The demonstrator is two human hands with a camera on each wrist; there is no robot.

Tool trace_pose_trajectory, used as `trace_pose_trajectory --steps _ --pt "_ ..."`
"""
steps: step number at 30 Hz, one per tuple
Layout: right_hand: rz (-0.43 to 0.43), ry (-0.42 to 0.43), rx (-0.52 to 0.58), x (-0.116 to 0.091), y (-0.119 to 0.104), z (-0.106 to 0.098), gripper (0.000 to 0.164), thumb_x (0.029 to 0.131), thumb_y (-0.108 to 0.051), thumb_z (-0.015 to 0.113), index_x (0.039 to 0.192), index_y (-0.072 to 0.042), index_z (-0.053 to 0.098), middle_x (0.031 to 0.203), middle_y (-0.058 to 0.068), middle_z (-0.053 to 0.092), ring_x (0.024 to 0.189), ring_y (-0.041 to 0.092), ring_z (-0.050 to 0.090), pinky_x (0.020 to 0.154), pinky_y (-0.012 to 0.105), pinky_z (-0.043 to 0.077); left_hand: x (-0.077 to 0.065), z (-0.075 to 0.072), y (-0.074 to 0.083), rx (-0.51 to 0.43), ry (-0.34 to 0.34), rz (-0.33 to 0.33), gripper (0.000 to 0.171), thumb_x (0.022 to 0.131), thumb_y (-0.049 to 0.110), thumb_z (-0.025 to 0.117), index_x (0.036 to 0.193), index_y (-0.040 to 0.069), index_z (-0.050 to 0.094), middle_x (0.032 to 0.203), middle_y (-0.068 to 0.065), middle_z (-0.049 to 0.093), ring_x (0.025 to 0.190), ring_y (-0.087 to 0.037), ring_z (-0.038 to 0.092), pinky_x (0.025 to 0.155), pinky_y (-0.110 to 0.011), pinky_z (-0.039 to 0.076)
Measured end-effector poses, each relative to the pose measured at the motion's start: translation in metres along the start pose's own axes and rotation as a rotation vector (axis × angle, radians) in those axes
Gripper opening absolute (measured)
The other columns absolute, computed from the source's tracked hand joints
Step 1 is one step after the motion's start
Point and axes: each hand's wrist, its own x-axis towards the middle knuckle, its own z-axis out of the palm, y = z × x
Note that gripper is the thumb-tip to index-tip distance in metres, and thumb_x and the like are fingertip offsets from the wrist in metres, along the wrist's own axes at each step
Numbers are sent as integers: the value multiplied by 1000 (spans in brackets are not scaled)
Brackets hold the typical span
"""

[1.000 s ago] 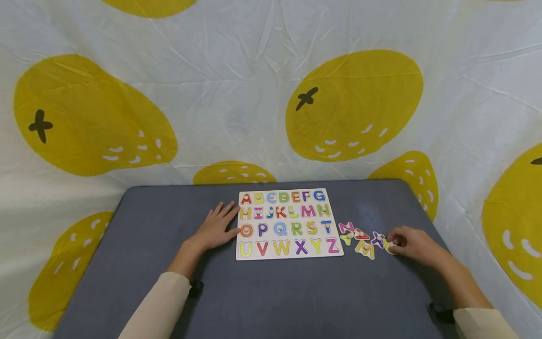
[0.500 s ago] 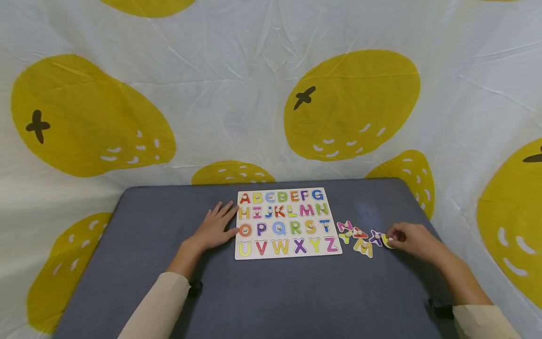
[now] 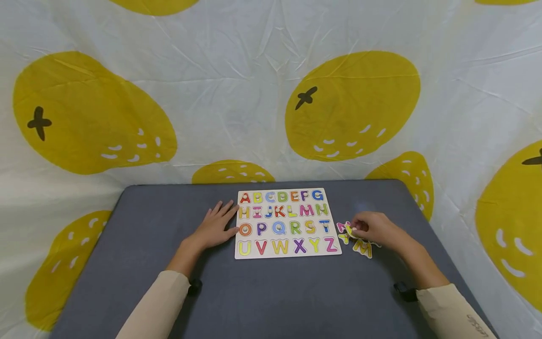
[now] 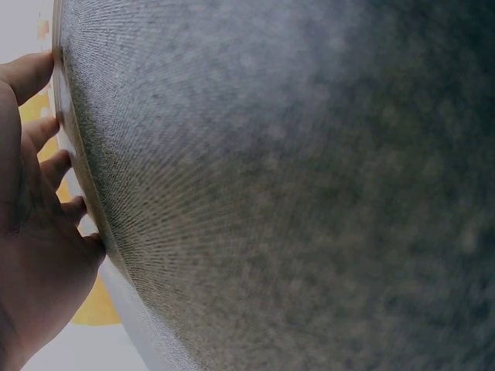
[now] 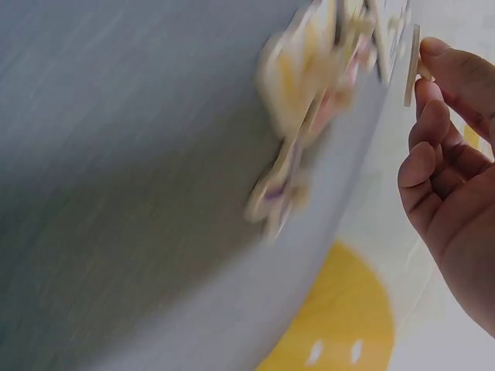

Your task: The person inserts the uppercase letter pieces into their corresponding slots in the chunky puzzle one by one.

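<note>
My left hand point(image 3: 216, 227) lies spread on the table, its fingertips and thumb at the left edge of a white alphabet puzzle board point(image 3: 273, 237). In the right wrist view my right hand point(image 5: 456, 147) pinches the peg of a flat letter piece point(image 5: 413, 69) between thumb and fingers. Seen from the head, this piece shows yellow and is raised above the loose letters. Below and beside it lie a pink piece point(image 3: 341, 227), a yellow-green Y piece point(image 3: 344, 238) and a yellow W piece point(image 3: 362, 248). A purple X piece point(image 5: 276, 193) is mostly hidden by my right hand in the head view.
The dark grey table point(image 3: 271, 301) backs onto a white curtain point(image 3: 237, 108) with yellow fruit prints. Letters on the board's upper rows carry pegs; its bottom row, U to Z, shows none.
My right hand has lifted the yellow piece from the right end of the loose letters and carried it left over them. My left hand has stayed in place.
</note>
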Motion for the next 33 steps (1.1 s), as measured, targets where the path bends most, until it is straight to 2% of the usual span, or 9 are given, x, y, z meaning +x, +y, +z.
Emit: trace_pose_trajectory --steps 9,16,20,28,33 --pt "-95 -33 52 42 -42 28 7 92 -14 79 97 -11 74 82 -8 61 72 4 52 63 23 47 0 2 -1 -4 3 -8 77 102 49 59 165 17 27 172 -14 22 159 -46 10 124 -70 11" --pt "-247 -49 72 66 -78 50 6 91 -11 79 93 -11 73 81 -7 61 73 6 53 66 22 46 1 2 -1 -3 7 -4 77 102 48 59 165 17 27 172 -14 22 159 -46 10 124 -70 11" --pt "-284 -96 92 81 -105 60 5 92 -12 78 93 -11 73 82 -5 61 72 4 51 66 22 46 1 1 -1 -5 3 -8 77 102 48 59 165 16 27 172 -14 22 159 -47 11 124 -70 11" --pt "-396 -180 -19 119 -165 87 9 94 -15 74 87 -17 68 81 -5 57 72 4 48 65 19 42 0 0 -1 3 -4 -20 77 102 49 58 165 17 27 172 -13 21 159 -45 10 125 -69 11" --pt "-435 -216 -9 134 -188 102 12 93 -13 74 85 -16 67 79 -6 57 71 3 48 65 18 40 1 1 -1 4 3 -3 75 103 48 58 165 17 29 172 -13 22 159 -46 11 124 -70 13"
